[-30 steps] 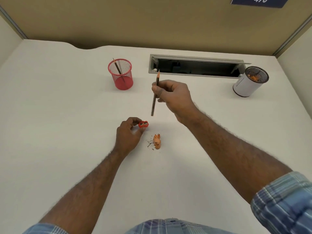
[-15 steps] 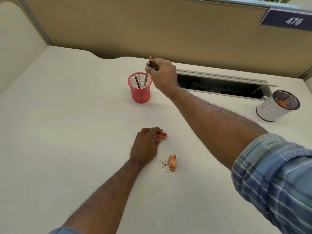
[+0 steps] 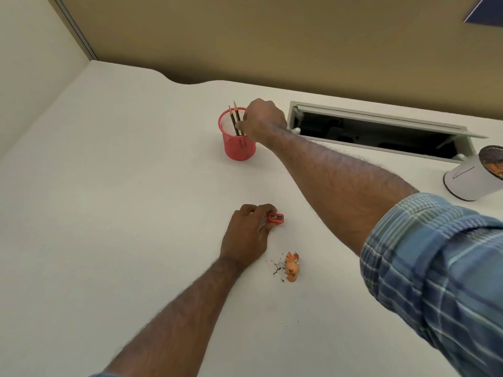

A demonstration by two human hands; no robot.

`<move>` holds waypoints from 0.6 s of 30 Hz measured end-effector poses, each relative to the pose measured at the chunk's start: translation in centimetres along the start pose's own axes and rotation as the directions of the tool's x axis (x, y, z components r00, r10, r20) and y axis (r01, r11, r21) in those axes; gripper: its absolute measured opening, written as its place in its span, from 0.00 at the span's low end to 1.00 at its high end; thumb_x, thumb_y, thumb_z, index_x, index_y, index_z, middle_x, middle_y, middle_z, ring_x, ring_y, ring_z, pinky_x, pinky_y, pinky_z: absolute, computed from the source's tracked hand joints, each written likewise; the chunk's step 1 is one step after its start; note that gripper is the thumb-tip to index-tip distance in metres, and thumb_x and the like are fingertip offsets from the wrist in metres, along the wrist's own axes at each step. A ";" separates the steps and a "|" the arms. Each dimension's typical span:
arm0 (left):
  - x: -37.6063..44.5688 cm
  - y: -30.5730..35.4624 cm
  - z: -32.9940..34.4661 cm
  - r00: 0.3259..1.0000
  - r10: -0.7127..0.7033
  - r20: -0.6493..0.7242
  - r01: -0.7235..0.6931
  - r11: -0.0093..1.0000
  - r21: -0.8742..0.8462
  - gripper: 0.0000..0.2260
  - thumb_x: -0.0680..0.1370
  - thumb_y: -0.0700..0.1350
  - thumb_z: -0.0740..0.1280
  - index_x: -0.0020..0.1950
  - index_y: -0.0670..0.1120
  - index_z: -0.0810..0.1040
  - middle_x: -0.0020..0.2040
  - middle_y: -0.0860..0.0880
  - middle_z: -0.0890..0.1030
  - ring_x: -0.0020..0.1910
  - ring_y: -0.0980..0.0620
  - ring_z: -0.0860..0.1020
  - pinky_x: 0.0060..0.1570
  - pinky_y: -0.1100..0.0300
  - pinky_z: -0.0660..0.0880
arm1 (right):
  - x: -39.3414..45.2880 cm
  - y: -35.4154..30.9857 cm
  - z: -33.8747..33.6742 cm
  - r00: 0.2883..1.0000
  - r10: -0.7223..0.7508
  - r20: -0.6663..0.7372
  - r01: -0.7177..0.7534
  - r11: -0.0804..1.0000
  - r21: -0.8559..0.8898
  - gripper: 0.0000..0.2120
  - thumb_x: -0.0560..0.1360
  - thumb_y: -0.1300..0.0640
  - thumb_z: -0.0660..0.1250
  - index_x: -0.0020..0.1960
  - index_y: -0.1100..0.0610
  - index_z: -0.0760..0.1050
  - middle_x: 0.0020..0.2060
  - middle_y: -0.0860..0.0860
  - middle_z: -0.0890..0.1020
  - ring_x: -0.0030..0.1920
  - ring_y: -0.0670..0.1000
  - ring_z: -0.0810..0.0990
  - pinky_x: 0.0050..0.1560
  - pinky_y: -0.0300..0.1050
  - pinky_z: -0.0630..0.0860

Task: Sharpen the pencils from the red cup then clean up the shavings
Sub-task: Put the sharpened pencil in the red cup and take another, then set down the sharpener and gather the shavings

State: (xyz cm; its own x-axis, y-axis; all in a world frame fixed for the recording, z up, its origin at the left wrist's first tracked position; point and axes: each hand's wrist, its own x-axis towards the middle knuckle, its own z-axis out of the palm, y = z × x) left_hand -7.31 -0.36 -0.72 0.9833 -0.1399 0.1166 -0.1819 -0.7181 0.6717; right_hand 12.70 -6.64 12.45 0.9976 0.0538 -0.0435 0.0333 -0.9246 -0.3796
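A red mesh cup [image 3: 239, 144] stands on the white desk with two dark pencils [image 3: 236, 118] upright in it, tips up. My right hand [image 3: 262, 121] reaches over the cup's right rim, its fingertips pinched on one of the pencils. My left hand [image 3: 249, 235] rests on the desk nearer to me, fingertips holding a small red sharpener [image 3: 276, 218] against the desktop. A little pile of orange shavings [image 3: 291, 267] with dark graphite specks lies just right of my left wrist.
A white mesh-topped bin [image 3: 471, 183] with orange shavings inside stands at the right edge. An open cable tray slot [image 3: 375, 133] runs along the back of the desk [image 3: 109, 213]. Tan partition walls enclose the back and left.
My right hand carried the pencil from above the sharpener back to the red cup and lowered it in beside the other pencil. My left hand stayed on the sharpener.
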 end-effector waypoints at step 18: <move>-2.1 2.0 -0.9 0.980 -0.052 -0.192 0.006 0.972 -0.233 0.15 0.73 0.40 0.72 0.56 0.51 0.74 0.53 0.55 0.82 0.52 0.57 0.81 0.53 0.61 0.77 | -20.0 9.6 1.6 0.994 0.103 -0.049 -0.083 0.947 0.310 0.07 0.76 0.54 0.66 0.49 0.53 0.82 0.46 0.48 0.84 0.47 0.48 0.80 0.51 0.46 0.77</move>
State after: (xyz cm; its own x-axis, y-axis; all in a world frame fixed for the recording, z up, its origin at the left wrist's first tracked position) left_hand -9.74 -0.90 1.06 0.9750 0.0305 0.2199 -0.1690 -0.5402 0.8244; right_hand -7.01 -15.98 8.20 0.9975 -0.0599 -0.0372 -0.0698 -0.7629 -0.6427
